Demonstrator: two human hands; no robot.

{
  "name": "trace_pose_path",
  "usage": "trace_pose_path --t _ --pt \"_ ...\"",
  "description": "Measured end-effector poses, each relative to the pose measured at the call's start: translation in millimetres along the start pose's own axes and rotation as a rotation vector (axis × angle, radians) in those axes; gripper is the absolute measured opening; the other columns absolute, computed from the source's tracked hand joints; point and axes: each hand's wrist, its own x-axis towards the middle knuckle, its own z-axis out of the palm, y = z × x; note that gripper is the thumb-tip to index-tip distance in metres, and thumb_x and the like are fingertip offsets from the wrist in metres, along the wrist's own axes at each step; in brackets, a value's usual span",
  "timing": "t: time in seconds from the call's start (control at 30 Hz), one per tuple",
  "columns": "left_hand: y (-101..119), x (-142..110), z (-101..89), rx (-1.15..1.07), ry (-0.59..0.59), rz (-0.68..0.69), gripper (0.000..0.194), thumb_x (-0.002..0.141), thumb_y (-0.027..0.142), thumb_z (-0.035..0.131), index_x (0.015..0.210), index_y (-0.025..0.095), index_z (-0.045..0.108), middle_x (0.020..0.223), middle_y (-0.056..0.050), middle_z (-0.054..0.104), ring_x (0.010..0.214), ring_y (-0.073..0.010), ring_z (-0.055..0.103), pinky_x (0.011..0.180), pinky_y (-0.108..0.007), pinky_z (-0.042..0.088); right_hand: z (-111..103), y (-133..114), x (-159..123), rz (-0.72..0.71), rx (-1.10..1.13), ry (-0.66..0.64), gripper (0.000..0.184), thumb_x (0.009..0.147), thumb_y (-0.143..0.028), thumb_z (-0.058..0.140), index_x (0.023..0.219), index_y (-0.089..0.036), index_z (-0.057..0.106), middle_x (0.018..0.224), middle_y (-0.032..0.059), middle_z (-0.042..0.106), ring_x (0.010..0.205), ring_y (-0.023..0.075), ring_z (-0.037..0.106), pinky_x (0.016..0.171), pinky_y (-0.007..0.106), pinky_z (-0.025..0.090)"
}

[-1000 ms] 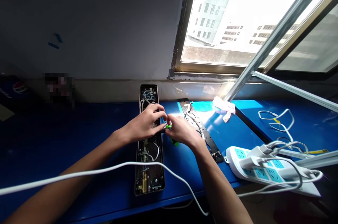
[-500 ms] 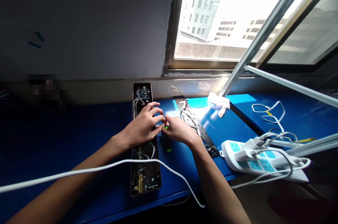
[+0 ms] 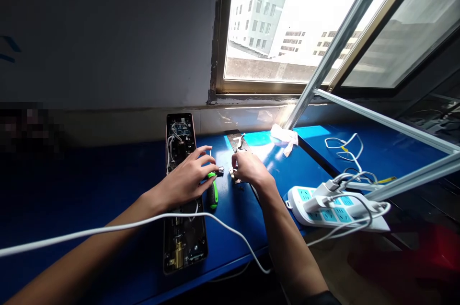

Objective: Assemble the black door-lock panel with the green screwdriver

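Observation:
My left hand point(image 3: 192, 175) reaches over a long black device housing point(image 3: 185, 252), partly hiding its middle. Its thumb and index finger close on a small dark part with a silvery end point(image 3: 221, 170); the other fingers are spread. Beneath these fingertips a green-and-black screwdriver point(image 3: 212, 194) lies beside the housing. My right hand point(image 3: 249, 167) is closed, fingertips pinched above a small metal piece point(image 3: 235, 178) on the table; what they hold is hidden. Tiny dark bits point(image 3: 241, 189) lie just below it. Inside the housing are a circuit board point(image 3: 182, 128), white wires and a brass-coloured part point(image 3: 178, 252).
A black perforated plate point(image 3: 233, 136) lies behind my right hand, partly covered by it. A white power strip point(image 3: 323, 206) with plugs stands at the right. A white cable point(image 3: 143, 222) crosses in front. Metal frame bars point(image 3: 334, 41) lean by the window; crumpled paper point(image 3: 285, 137) lies near them.
My hands, together before, have drawn apart; the right one moved right to the metal piece. The screwdriver and the small dark part now show between them. The view has shifted right.

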Motion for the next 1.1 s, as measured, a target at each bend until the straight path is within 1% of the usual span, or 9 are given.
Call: trace_pose_path --t 0.13,0.23,0.33,0.5,0.57,0.7,0.83,1.0,1.1 --pt "-1.9 1.4 -8.0 -0.028 0.004 -0.02 0.02 0.101 0.023 0.058 0.114 0.02 0.074 0.118 -0.011 0.071 0.144 -0.0351 0.043 0.114 -0.055 0.051 -6.1 2.0 0.7 -0.009 0.026 0.029 0.021 0.077 -0.006 0.071 0.093 -0.016 0.077 0.099 0.0145 0.078 0.093 0.0274 0.074 0.071 0.031 0.05" --pt "-9.8 1.9 -25.0 -0.04 0.047 -0.052 0.019 0.101 0.027 0.059 0.112 0.021 0.074 0.118 -0.01 0.071 0.143 -0.033 0.045 0.113 -0.052 0.052 -21.8 -2.9 3.4 -0.097 0.076 0.054 0.018 0.074 -0.011 0.078 0.09 -0.018 0.077 0.087 0.0085 0.078 0.076 0.0201 0.072 0.064 0.027 0.048" --pt "-23.3 -1.9 -49.7 -0.015 0.114 -0.109 0.022 0.101 0.031 0.058 0.113 0.02 0.074 0.117 -0.009 0.072 0.132 -0.0296 0.055 0.111 -0.049 0.052 -43.4 -19.8 8.5 -0.209 0.126 0.099 0.014 0.078 -0.016 0.078 0.092 -0.021 0.078 0.083 0.005 0.077 0.064 0.0152 0.067 0.058 0.025 0.045" --pt "-43.0 -20.2 -76.7 0.027 0.208 -0.289 0.026 0.099 0.036 0.06 0.113 0.021 0.075 0.12 -0.009 0.072 0.119 -0.0271 0.063 0.106 -0.045 0.053 -64.3 -61.2 20.8 -0.499 0.208 0.096 0.011 0.082 -0.015 0.074 0.088 -0.022 0.08 0.087 0.001 0.079 0.073 0.0118 0.07 0.061 0.021 0.047" --pt "-46.3 -30.1 -73.4 0.015 0.241 -0.332 0.025 0.098 0.035 0.061 0.113 0.022 0.075 0.12 -0.009 0.071 0.12 -0.027 0.064 0.108 -0.046 0.052 -62.1 -74.0 24.8 -0.59 0.22 0.081 0.017 0.081 -0.012 0.072 0.091 -0.021 0.081 0.086 -0.0001 0.079 0.077 0.0107 0.071 0.066 0.019 0.049" --pt "-43.9 -49.6 -49.4 -0.059 0.343 -0.404 0.026 0.098 0.033 0.059 0.115 0.02 0.073 0.121 -0.009 0.07 0.117 -0.0255 0.065 0.107 -0.043 0.052 -52.4 -88.4 26.8 -0.696 0.168 0.016 0.03 0.074 -0.003 0.067 0.093 -0.021 0.082 0.084 -0.0008 0.08 0.077 0.0103 0.072 0.067 0.017 0.049" --pt "-34.3 -62.2 -29.3 -0.088 0.44 -0.461 0.025 0.099 0.032 0.058 0.116 0.021 0.072 0.127 -0.01 0.064 0.122 -0.0252 0.063 0.11 -0.042 0.05 -50.4 -97.7 21.0 -0.753 0.066 -0.032 0.023 0.075 -0.007 0.068 0.087 -0.02 0.082 0.079 0.0004 0.078 0.072 0.0119 0.07 0.064 0.02 0.047" --pt "-24.8 -67.2 -22.2 -0.091 0.549 -0.465 0.025 0.101 0.027 0.053 0.117 0.02 0.071 0.124 -0.01 0.063 0.12 -0.0226 0.062 0.11 -0.04 0.05 -47.9 -109.7 12.8 -0.778 -0.035 -0.047 0.021 0.074 -0.006 0.067 0.081 -0.02 0.08 0.075 0.001 0.076 0.067 0.0135 0.066 0.061 0.023 0.043" --pt "-21.9 -68.7 -17.7 -0.078 0.546 -0.46 0.027 0.103 0.027 0.05 0.119 0.019 0.07 0.124 -0.011 0.063 0.12 -0.023 0.062 0.109 -0.041 0.05 -43.3 -115.7 10.1 -0.759 -0.063 -0.022 0.022 0.073 -0.003 0.067 0.079 -0.021 0.079 0.076 0.0026 0.075 0.068 0.0146 0.065 0.062 0.025 0.041"
